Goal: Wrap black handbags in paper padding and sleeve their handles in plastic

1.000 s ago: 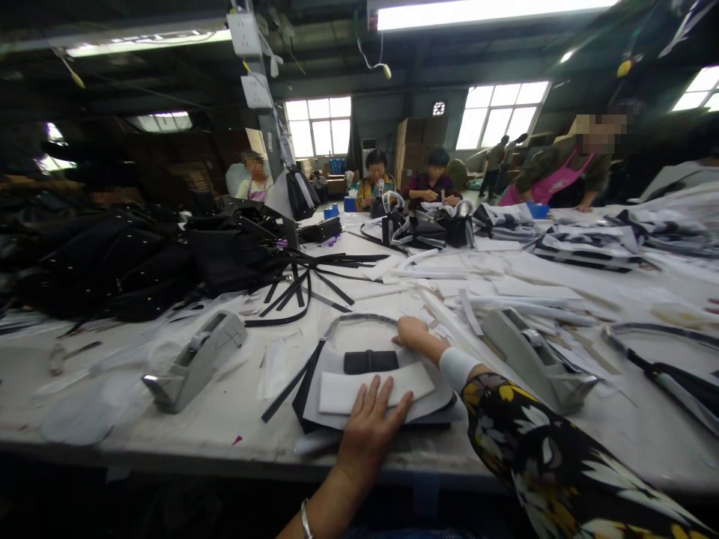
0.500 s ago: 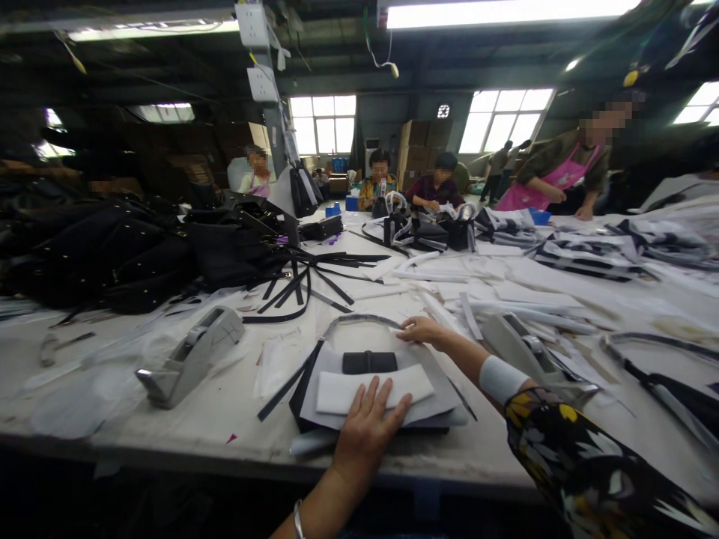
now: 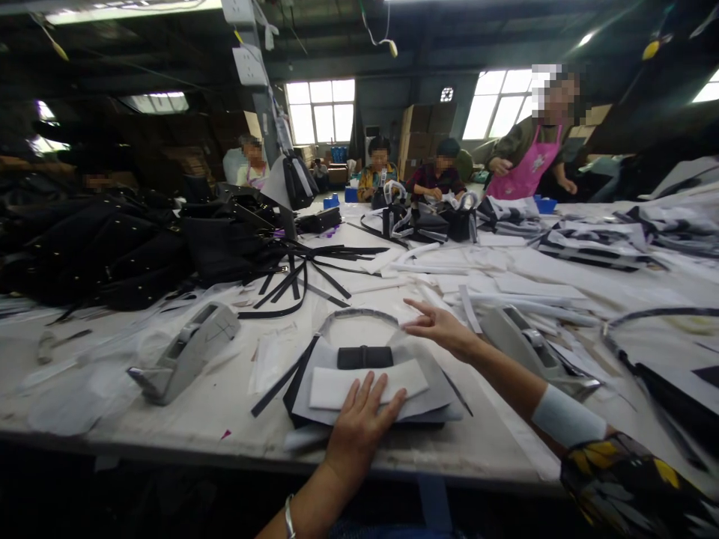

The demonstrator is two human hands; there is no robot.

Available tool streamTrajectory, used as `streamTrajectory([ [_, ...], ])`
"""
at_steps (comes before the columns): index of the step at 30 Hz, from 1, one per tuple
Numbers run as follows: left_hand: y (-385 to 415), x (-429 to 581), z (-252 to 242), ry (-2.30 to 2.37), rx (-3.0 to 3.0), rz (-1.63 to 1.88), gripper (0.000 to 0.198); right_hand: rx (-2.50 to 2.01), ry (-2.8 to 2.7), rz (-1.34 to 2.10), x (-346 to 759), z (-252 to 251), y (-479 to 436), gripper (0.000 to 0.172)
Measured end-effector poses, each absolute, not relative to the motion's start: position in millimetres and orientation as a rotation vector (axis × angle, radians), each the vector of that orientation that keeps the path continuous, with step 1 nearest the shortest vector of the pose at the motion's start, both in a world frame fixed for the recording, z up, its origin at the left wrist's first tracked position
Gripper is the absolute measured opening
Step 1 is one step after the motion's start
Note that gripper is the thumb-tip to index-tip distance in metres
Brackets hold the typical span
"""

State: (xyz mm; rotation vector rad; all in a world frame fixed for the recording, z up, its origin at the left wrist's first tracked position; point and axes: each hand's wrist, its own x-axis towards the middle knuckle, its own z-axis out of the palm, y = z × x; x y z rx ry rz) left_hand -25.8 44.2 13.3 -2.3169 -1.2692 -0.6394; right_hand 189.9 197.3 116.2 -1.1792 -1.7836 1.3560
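Note:
Before me on the table lies a black handbag [image 3: 292, 385] with a plastic-wrapped handle [image 3: 359, 313] arching away from me. Grey-white sheeting [image 3: 306, 389] covers its front, and a white foam strip [image 3: 331, 385] rests on that, just below a black flap piece [image 3: 365, 358]. My left hand [image 3: 365, 419] lies flat on the foam strip, fingers stretched out. Beyond the bag's upper right, my right hand [image 3: 441, 327] is raised near the end of the handle with its fingers apart; I see nothing held in it.
Grey tape dispensers stand left [image 3: 185, 355] and right [image 3: 528, 352] of the bag. Black straps [image 3: 306, 262] fan out behind it, and black bags [image 3: 101, 247] are heaped at left. Another wrapped bag [image 3: 674, 367] lies at right. Several people work across the table, one in a pink apron [image 3: 528, 161].
My right hand has come off the handle and opened, shifting slightly right and up. My left hand stays on the foam strip. The person in the pink apron has straightened and moved left.

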Motion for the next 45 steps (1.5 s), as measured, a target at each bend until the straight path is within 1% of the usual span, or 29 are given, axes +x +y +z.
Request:
streamTrajectory([
  [2, 44.0, -25.6, 13.7, -1.284, -2.325, -0.634, 0.053, -1.162, -1.918, 1.178, 195.5, 119.4, 175.3, 0.081],
  [3, 44.0, -25.4, 14.1, -1.29, -2.329, -0.631, 0.053, -1.161, -1.988, 1.062, 198.0, 118.8, 163.5, 0.077],
  [4, 44.1, -25.2, 14.6, -1.293, -2.332, -0.629, 0.053, -1.155, -2.046, 0.947, 200.4, 116.9, 151.6, 0.067],
  [6, 44.3, -24.6, 15.8, -1.293, -2.342, -0.629, 0.053, -1.101, -2.155, 0.755, 204.5, 109.0, 129.2, 0.043],
  [7, 44.4, -24.2, 16.4, -1.3, -2.343, -0.632, 0.052, -1.053, -2.208, 0.68, 206.1, 103.7, 119.0, 0.036],
  [8, 44.5, -23.8, 16.9, -1.311, -2.344, -0.637, 0.052, -0.988, -2.26, 0.604, 207.4, 97.9, 109.7, 0.035],
  [11, 44.6, -22.9, 17.8, -1.349, -2.348, -0.642, 0.047, -0.751, -2.348, 0.345, 209.9, 80.0, 86.5, 0.044],
  [12, 44.5, -22.8, 18.0, -1.362, -2.355, -0.635, 0.045, -0.688, -2.353, 0.267, 210.6, 74.4, 80.1, 0.044],
  [14, 44.4, -23.0, 18.0, -1.374, -2.376, -0.615, 0.043, -0.596, -2.356, 0.145, 212.4, 63.5, 69.4, 0.041],
  [18, 45.0, -23.3, 17.3, -1.387, -2.412, -0.603, 0.046, -0.507, -2.365, -0.018, 218.9, 41.1, 58.4, 0.036],
  [20, 45.0, -23.0, 18.4, -1.42, -2.443, -0.608, 0.051, -0.486, -2.358, -0.06, 222.0, 30.4, 58.1, 0.034],
  [21, 44.7, -22.8, 20.1, -1.449, -2.469, -0.609, 0.056, -0.479, -2.349, -0.074, 223.3, 25.6, 58.9, 0.033],
  [25, 40.8, -22.9, 37.3, -1.586, -2.623, -0.567, 0.084, -0.472, -2.347, -0.111, 226.2, 12.6, 63.4, 0.033],
  [27, 38.1, -22.7, 50.2, -1.626, -2.71, -0.53, 0.088, -0.476, -2.361, -0.115, 227.1, 9.6, 64.5, 0.033],
  [29, 36.2, -20.9, 61.5, -1.68, -2.775, -0.527, 0.083, -0.472, -2.371, -0.116, 227.5, 8.3, 64.4, 0.033],
  [31, 35.5, -16.6, 67.2, -1.762, -2.765, -0.6, 0.07, -0.465, -2.375, -0.115, 227.3, 7.9, 63.7, 0.033],
  [33, 35.8, -10.3, 65.8, -1.836, -2.673, -0.712, 0.058, -0.465, -2.371, -0.117, 226.5, 7.8, 62.9, 0.032],
  [35, 36.7, -3.8, 58.7, -1.853, -2.57, -0.809, 0.05, -0.465, -2.361, -0.122, 225.6, 7.5, 62.4, 0.032],
  [39, 38.7, 3.6, 42.3, -1.783, -2.511, -0.894, 0.041, -0.452, -2.367, -0.124, 226.4, 8.4, 60.9, 0.033],
  [42, 39.6, 4.4, 36.1, -1.746, -2.502, -0.915, 0.038, -0.439, -2.405, -0.056, 230.9, 16.9, 58.0, 0.032],
  [45, 39.8, 4.0, 33.4, -1.721, -2.49, -0.909, 0.04, -0.435, -2.386, 0.099, 235.1, 32.5, 58.4, 0.039],
])
